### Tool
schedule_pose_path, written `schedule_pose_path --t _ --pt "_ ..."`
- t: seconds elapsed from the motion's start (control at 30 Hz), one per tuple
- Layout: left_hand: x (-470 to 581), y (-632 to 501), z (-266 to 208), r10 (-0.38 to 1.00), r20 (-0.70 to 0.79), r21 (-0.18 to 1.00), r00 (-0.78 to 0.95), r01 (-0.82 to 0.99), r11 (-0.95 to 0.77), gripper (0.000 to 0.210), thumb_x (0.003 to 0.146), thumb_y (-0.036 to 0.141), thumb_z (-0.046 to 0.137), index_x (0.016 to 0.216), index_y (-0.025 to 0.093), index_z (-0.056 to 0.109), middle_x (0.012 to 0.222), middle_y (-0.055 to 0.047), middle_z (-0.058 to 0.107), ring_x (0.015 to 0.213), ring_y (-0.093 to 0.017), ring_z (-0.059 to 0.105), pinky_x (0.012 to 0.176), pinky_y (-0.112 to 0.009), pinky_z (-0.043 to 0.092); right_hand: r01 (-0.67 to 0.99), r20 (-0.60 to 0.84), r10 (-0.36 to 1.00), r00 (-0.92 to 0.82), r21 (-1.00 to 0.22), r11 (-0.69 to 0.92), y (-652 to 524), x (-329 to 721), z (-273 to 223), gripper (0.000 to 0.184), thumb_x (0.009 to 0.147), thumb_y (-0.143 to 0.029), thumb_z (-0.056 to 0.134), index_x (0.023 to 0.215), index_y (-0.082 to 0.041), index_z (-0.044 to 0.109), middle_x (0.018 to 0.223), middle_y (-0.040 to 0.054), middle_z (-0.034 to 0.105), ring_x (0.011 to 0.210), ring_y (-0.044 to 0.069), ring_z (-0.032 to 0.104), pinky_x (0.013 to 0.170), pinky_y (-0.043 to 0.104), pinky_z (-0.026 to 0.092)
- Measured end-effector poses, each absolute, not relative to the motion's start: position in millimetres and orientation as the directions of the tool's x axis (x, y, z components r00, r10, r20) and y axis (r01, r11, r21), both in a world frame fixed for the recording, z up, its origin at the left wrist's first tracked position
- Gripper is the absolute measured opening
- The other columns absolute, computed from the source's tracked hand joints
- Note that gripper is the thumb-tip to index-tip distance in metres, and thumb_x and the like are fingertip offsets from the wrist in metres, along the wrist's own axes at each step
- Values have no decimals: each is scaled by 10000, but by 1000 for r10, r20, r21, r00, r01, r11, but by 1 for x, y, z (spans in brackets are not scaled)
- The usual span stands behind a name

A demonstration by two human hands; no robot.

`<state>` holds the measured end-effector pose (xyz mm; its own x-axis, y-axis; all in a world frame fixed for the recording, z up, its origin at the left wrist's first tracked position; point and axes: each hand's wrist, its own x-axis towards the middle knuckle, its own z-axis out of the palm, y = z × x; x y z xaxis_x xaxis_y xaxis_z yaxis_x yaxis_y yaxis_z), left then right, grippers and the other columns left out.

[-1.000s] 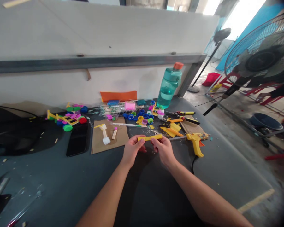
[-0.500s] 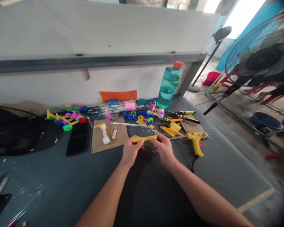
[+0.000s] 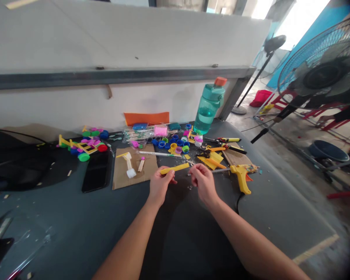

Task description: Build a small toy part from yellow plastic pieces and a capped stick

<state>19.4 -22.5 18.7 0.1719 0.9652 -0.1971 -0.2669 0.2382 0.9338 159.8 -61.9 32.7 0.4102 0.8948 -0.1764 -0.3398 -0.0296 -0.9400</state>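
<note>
My left hand (image 3: 160,186) pinches a flat yellow strip (image 3: 176,168) near its left end, and the strip points to the right above the dark table. Just past its free end is my right hand (image 3: 203,182), apart from the strip, with fingers curled together; whatever they may hold is hidden. To the right lies a yellow hot glue gun (image 3: 240,177). On the left, a piece of cardboard (image 3: 119,169) bears a stick piece with white caps (image 3: 130,167) and a small stick bundle with a pink tip (image 3: 141,164).
Bottle caps (image 3: 175,142), pliers (image 3: 233,147) and yellow scraps (image 3: 212,159) lie behind my hands. A teal water bottle (image 3: 207,109) stands at the back. Further left are a phone (image 3: 96,173) and colourful stick-and-cap models (image 3: 84,147). A fan (image 3: 321,74) stands off the table's right side.
My right hand has let go of the yellow strip's right end and its fingers have curled. My left hand has shifted slightly left with the strip, which now tilts up to the right.
</note>
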Motion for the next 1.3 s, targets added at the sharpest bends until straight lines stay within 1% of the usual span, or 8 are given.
schedule_pose_path --t 0.1,0.17,0.3,0.5,0.63,0.8,1.1,1.3 --pt "22 -26 19 955 -181 949 235 -212 232 224 701 346 713 724 164 585 627 47 570 512 -88 545 528 -208 470 -325 -232 940 252 -935 -144 -65 148 31 216 659 -326 720 734 -179 581 557 -58 509 427 64 385 357 178 286" --pt "23 -27 20 941 -170 960 292 -164 225 207 709 341 706 724 166 596 615 42 575 524 -96 545 536 -207 451 -318 -253 942 220 -932 -175 -66 144 29 248 649 -343 736 733 -169 582 565 -47 520 439 65 391 359 178 279" --pt "23 -28 21 930 -144 981 337 -78 180 160 735 311 676 753 169 603 611 37 575 551 -109 553 546 -206 424 -265 -215 938 272 -954 -141 -65 146 24 234 693 -345 705 689 -176 544 525 -60 473 429 62 370 371 180 252" --pt "22 -29 21 932 -152 985 328 -26 170 83 736 247 610 760 178 572 602 49 552 524 -104 550 529 -202 414 -78 -142 938 315 -989 -124 -67 148 22 171 707 -316 676 658 -185 577 521 -58 474 429 76 369 397 207 263" --pt "22 -30 24 936 -156 986 316 -8 167 87 731 255 598 758 176 571 582 58 532 484 -99 543 496 -200 402 -44 -112 934 338 -994 -103 -68 149 22 167 703 -309 674 649 -190 569 514 -61 472 425 81 367 412 220 272" --pt "20 -28 25 938 -151 983 311 -56 177 110 735 281 590 742 177 557 524 70 500 428 -96 528 468 -202 388 -35 -94 926 365 -996 -87 -67 157 23 170 724 -312 654 653 -194 556 519 -59 466 427 89 384 410 229 284" --pt "19 -28 19 939 -134 979 316 -107 175 128 734 290 610 767 172 574 564 70 522 415 -84 539 451 -199 401 -24 -54 915 400 -999 -49 -65 161 20 172 705 -317 681 663 -187 577 545 -52 498 447 89 379 428 232 296" --pt "15 -20 19 958 -172 943 229 -244 227 134 706 279 629 738 165 565 558 73 489 403 -67 485 421 -201 436 -126 -114 885 451 -990 -63 -62 166 27 168 687 -293 661 620 -178 558 465 -68 428 414 75 336 394 219 246"
